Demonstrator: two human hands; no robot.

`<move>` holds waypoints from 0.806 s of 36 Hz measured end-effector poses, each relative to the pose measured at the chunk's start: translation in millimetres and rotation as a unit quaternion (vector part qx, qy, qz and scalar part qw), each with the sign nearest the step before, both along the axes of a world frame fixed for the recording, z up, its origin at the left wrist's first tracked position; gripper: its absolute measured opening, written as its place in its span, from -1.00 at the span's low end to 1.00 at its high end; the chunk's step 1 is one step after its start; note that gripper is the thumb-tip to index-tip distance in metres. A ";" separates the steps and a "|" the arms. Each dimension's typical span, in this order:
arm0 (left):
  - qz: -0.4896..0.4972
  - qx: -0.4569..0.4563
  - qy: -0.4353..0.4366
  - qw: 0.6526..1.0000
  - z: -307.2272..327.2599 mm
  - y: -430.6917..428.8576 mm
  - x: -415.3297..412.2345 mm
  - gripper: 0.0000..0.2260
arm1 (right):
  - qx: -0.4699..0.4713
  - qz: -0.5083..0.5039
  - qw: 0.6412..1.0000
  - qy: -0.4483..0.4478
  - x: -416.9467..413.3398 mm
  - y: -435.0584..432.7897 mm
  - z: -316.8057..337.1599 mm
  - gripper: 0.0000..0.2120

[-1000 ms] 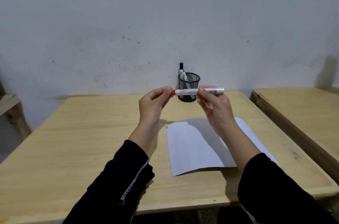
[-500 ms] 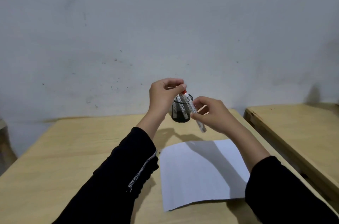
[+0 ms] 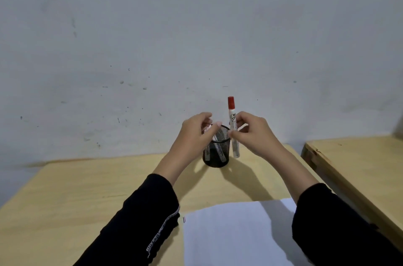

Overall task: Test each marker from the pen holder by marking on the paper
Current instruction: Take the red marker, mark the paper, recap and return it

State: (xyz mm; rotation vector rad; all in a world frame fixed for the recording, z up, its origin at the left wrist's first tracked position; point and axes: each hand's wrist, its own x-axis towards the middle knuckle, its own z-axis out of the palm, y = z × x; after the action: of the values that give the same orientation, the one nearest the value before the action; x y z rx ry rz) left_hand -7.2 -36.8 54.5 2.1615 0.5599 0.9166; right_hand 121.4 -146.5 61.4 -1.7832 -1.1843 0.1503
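Note:
A black mesh pen holder [image 3: 220, 160] stands at the back of the wooden table [image 3: 87, 189], with two markers [image 3: 219, 150] leaning inside it. My right hand [image 3: 255, 132] pinches a white marker with a red cap [image 3: 231, 104] and holds it upright, cap on top, just right of the holder. My left hand [image 3: 194, 132] hovers over the holder's left rim with thumb and fingers curled round the marker tops; whether it grips one is hidden. The white paper [image 3: 235, 235] lies flat near me, between my black sleeves.
A grey wall rises directly behind the table. A second wooden table [image 3: 359, 161] stands to the right, across a narrow gap. Bare tabletop stretches left of the paper and holder.
The red-capped marker went from level between both hands to upright in my right hand beside the holder. My left hand let go of it and moved to the holder's rim. The camera tilted up.

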 end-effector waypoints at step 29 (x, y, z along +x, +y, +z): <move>-0.010 -0.122 0.013 0.992 -110.6 46.2 46.4 -0.48 | -0.070 -0.047 0.993 -0.077 35.8 77.6 -38.6 -0.91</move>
State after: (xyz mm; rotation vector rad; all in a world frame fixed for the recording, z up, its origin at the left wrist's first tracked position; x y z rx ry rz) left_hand 39.2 9.5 -56.1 1.9584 0.6268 0.7672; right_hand 157.2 -68.9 22.8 -2.0007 -1.2203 0.0411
